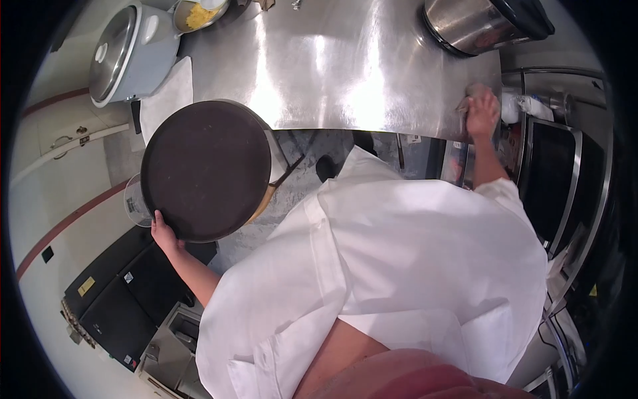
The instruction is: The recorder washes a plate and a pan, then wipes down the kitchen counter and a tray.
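Note:
My left hand (167, 232) grips the lower left rim of a large round dark brown tray (207, 169), holding it tilted with its flat face toward me. The tray hangs off the near left end of a stainless steel table (319, 75). Over at the table's right end, my right hand (482, 113) presses down near the edge, slightly blurred. Beneath its fingers shows a crumpled grey-brown cloth (463, 103), mostly covered by the hand.
A large rice cooker (142, 55) with a metal lid stands back left, beside a metal bowl (219, 15) of yellow shredded food. At the back right stands a steel container (463, 25) with a black top. A black-fronted appliance (548, 174) is on my right.

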Action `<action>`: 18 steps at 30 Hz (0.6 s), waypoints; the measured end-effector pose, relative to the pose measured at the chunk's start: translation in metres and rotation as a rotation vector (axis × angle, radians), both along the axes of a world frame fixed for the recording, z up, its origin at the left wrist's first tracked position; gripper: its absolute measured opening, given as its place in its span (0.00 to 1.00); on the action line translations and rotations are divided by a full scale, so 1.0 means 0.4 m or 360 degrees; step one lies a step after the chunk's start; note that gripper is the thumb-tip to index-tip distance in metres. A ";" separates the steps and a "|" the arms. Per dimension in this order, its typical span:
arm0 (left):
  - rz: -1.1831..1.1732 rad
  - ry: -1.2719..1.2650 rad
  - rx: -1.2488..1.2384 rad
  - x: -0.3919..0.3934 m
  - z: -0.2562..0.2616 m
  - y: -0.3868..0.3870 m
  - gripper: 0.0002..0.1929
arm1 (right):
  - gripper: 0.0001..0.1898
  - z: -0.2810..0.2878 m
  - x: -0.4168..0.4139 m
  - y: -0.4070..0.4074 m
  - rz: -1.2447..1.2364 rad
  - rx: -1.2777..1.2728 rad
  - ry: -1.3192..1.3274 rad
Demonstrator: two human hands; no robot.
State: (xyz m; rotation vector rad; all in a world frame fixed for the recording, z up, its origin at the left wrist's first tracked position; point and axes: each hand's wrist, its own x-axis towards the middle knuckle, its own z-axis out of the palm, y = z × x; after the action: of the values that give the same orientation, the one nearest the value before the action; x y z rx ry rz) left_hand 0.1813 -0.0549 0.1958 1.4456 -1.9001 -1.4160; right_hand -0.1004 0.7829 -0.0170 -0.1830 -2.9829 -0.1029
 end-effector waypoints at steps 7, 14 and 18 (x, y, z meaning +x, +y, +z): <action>0.0002 0.0098 -0.0046 0.143 0.042 -0.042 0.18 | 0.39 0.031 -0.124 -0.519 -0.0125 -0.0182 -0.0184; 0.0073 -0.0081 -0.0188 0.283 0.144 -0.074 0.18 | 0.29 0.127 -0.240 -1.302 0.0819 -0.0384 -0.0219; -0.0047 -0.0076 -0.0270 0.332 0.163 -0.108 0.17 | 0.31 0.001 -0.123 -1.543 0.1464 -0.0508 -0.0051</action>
State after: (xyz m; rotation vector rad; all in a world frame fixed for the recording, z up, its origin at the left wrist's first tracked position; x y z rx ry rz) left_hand 0.3142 -0.0981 0.2609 1.3875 -2.0246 -1.2100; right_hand -0.1496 0.1657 -0.0167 1.1359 -2.7662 0.4688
